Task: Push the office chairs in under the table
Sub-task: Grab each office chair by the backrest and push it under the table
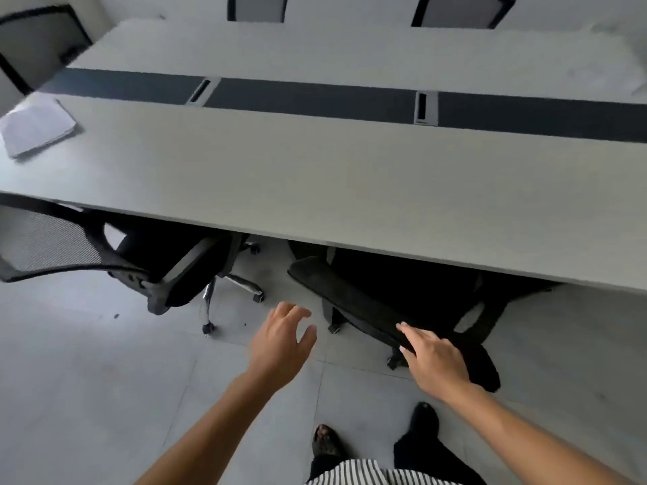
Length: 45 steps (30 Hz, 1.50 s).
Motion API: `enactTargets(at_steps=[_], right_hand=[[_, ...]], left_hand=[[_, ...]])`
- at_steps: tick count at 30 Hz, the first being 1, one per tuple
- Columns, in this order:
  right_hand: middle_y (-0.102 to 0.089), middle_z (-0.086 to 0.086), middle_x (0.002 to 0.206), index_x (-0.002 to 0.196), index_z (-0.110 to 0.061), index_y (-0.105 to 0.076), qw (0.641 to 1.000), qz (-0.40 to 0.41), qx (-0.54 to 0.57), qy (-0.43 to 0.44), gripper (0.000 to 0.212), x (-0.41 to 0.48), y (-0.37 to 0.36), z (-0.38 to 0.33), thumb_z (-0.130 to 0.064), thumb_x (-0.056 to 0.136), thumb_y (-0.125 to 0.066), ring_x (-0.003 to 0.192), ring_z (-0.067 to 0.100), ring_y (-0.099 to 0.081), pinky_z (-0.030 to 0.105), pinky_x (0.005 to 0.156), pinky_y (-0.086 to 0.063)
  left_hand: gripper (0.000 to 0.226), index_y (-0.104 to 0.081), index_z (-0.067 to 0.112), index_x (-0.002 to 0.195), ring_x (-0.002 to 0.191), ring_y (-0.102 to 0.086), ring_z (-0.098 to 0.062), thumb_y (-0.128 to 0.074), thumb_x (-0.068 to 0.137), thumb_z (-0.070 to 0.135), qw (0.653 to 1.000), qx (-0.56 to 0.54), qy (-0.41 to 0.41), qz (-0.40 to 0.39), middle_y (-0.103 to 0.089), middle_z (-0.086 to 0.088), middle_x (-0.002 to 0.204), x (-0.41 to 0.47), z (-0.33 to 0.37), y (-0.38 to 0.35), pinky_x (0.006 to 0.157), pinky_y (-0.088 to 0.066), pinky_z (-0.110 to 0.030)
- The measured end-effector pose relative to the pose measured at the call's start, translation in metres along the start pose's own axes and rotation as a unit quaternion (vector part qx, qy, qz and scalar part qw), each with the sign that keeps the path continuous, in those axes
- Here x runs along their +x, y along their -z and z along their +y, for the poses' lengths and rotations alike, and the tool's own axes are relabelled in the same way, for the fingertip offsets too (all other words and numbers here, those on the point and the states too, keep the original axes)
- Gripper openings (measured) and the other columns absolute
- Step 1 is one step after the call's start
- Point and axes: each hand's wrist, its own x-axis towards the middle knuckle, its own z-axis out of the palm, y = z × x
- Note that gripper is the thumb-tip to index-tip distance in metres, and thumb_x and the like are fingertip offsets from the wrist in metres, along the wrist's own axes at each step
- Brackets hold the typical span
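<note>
A long grey table (315, 183) with a dark centre strip fills the upper half of the head view. Right in front of me a black mesh office chair (353, 295) stands with its seat under the table's near edge and its backrest top toward me. My right hand (432, 357) lies flat on the top of that backrest, fingers spread, not gripping. Left of the backrest my left hand (280, 339) hovers over the floor, open and holding nothing. A second black chair (168, 264) at the left is turned sideways, its seat partly under the table.
A stack of papers (36, 126) lies on the table's left end. Two chair backs (257, 7) (458, 10) show beyond the far edge, and another chair (33, 43) stands at the far left end. Grey tiled floor (87, 379) spreads around my feet (327, 442).
</note>
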Motion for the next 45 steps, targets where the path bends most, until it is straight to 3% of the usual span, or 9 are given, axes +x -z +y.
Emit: enactTargets(at_steps=[7,11,16,25,29,34,39,42,45], right_hand=[[-0.055,-0.021,0.134,0.124,-0.043,-0.058,0.988,0.005,0.105,-0.111,0.049,-0.024,0.011,0.075,-0.067,0.083,-0.046,0.125,0.008,-0.05,0.031,0.102,-0.04],[-0.069,-0.015,0.102,0.093,-0.033,-0.072,0.973,0.114,0.092,-0.181,0.052,-0.022,0.011,0.103,-0.071,0.082,-0.037,0.099,0.011,-0.061,0.03,0.079,-0.046],[-0.066,-0.007,0.068,0.064,-0.026,-0.068,0.956,0.214,0.011,-0.2,0.051,0.001,0.01,0.11,-0.061,0.082,-0.037,0.068,0.021,-0.063,0.024,0.053,-0.033],[-0.065,-0.004,0.063,0.059,-0.021,-0.066,0.957,0.245,-0.023,-0.152,0.049,0.05,0.041,0.181,-0.053,0.08,-0.037,0.062,0.025,-0.063,0.022,0.048,-0.03],[-0.067,-0.004,0.067,0.062,-0.02,-0.068,0.961,0.246,-0.027,-0.124,0.047,0.05,0.04,0.192,-0.05,0.081,-0.037,0.062,0.026,-0.064,0.026,0.049,-0.041],[-0.071,-0.006,0.083,0.075,-0.026,-0.072,0.977,0.169,-0.032,-0.123,0.039,0.055,0.049,0.187,-0.046,0.084,-0.04,0.076,0.022,-0.064,0.029,0.06,-0.043],[-0.065,-0.016,0.093,0.095,-0.035,-0.066,0.985,-0.025,0.133,-0.105,0.017,0.075,0.062,0.153,-0.047,0.087,-0.056,0.087,0.01,-0.06,0.026,0.068,-0.045],[-0.068,-0.015,0.095,0.093,-0.035,-0.066,0.973,-0.065,0.218,-0.04,0.011,0.088,0.072,0.11,-0.041,0.086,-0.062,0.092,0.007,-0.063,0.029,0.083,-0.05],[-0.07,-0.012,0.094,0.097,-0.029,-0.07,0.955,-0.109,0.274,0.021,0.012,0.089,0.081,0.058,-0.033,0.086,-0.066,0.093,0.004,-0.064,0.024,0.084,-0.048]], left_hand=[[0.043,-0.059,0.023,0.12,0.128,-0.041,-0.022,-0.035,0.093,0.047,0.989,0.113,-0.083,-0.053,-0.054,0.0,0.13,0.058,0.005,-0.047,0.107,-0.03,-0.039],[0.047,-0.067,0.024,0.095,0.119,-0.049,-0.025,-0.027,0.089,0.048,0.99,0.113,-0.078,-0.021,-0.066,0.005,0.106,0.054,0.009,-0.075,0.091,-0.041,-0.042],[0.042,-0.065,0.022,0.081,0.108,-0.052,-0.028,-0.03,0.09,0.043,0.993,0.099,-0.054,0.024,-0.067,0.003,0.093,0.068,0.02,-0.085,0.081,-0.042,-0.042],[0.044,-0.061,0.026,0.088,0.114,-0.049,-0.027,-0.024,0.092,0.049,0.989,0.13,-0.06,-0.041,-0.063,0.006,0.1,0.106,0.069,-0.11,0.086,-0.043,-0.04],[0.042,-0.061,0.027,0.09,0.113,-0.05,-0.026,-0.025,0.092,0.048,0.989,0.13,-0.063,-0.037,-0.063,0.007,0.101,0.102,0.074,-0.114,0.086,-0.044,-0.039],[0.046,-0.063,0.024,0.1,0.12,-0.046,-0.024,-0.027,0.09,0.051,0.994,0.1,-0.034,-0.036,-0.063,0.006,0.11,0.106,0.074,-0.11,0.089,-0.044,-0.04],[0.038,-0.058,0.021,0.122,0.135,-0.033,-0.013,-0.048,0.092,0.041,0.996,-0.03,0.015,-0.079,-0.053,0.006,0.134,0.094,0.065,-0.07,0.105,-0.036,-0.034],[0.037,-0.057,0.025,0.121,0.116,-0.051,-0.01,-0.051,0.09,0.043,0.987,-0.126,0.081,-0.066,-0.058,0.008,0.123,0.063,0.054,-0.03,0.099,-0.044,-0.03],[0.032,-0.06,0.025,0.115,0.098,-0.062,-0.007,-0.054,0.089,0.042,0.96,-0.216,0.176,-0.035,-0.067,0.006,0.108,0.01,0.027,0.006,0.089,-0.052,-0.031]])
